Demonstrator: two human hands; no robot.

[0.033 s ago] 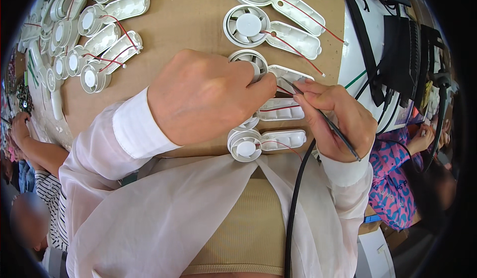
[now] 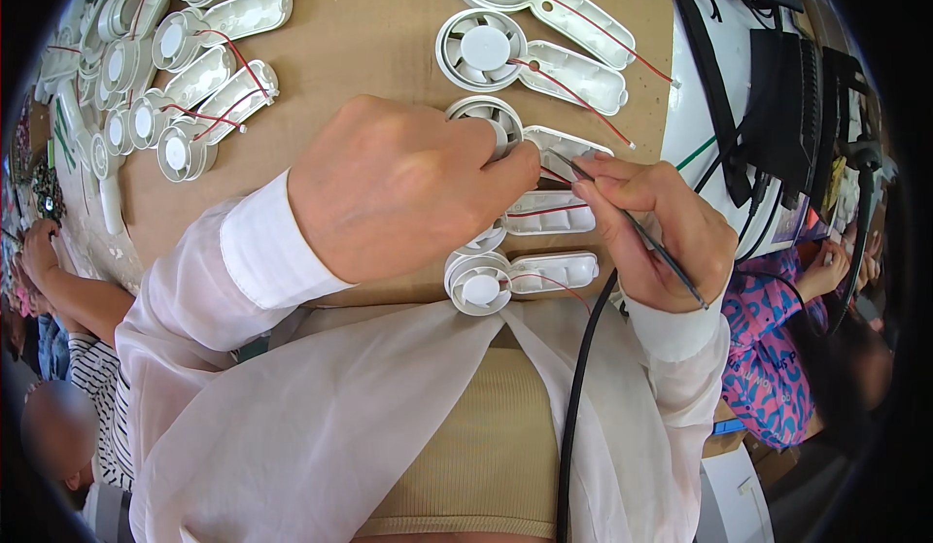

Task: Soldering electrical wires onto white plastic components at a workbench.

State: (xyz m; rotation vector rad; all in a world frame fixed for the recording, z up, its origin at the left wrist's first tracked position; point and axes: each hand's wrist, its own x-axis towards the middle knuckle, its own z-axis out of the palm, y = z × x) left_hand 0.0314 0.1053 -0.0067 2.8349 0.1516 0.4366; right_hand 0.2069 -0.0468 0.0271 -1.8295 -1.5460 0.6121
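My left hand (image 2: 403,188) is closed, its knuckles up, over a white handheld fan housing (image 2: 486,111) with a round fan end. Its thumb and forefinger press down where the handle half begins, beside a short red wire (image 2: 556,175); what exactly the fingertips pinch is hidden. In my right hand (image 2: 671,232) I grip dark, slim tweezers (image 2: 653,244). Their tip points up and left into the open handle shell, close to the left fingertips and the wire. Another fan housing (image 2: 479,288), with its own red wire, lies nearest my body.
More fan housings (image 2: 485,48) with red wires continue the column toward the far side, on brown board (image 2: 379,48). A pile of similar fans (image 2: 182,147) stands at the left. To the right are a black case (image 2: 777,120) and cables; a black cable (image 2: 575,397) crosses my front.
Both hands stay almost in place. The rear end of the tweezers has shifted very slightly to the right and up.
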